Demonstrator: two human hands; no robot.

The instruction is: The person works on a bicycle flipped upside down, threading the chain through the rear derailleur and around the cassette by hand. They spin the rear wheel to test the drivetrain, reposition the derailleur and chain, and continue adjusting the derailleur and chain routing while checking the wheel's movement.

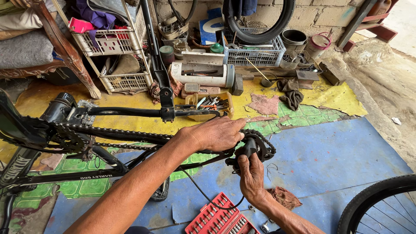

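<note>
The rear derailleur, at the upturned bicycle's dropout, is gripped in the closed right hand; the left hand is curled over the chainstay. Fingers could be pinched if the chain slipped.

Blue-and-white sign against back brick wall

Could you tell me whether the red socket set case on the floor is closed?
No, the red socket set case lies open, its rows of bits showing.
</note>
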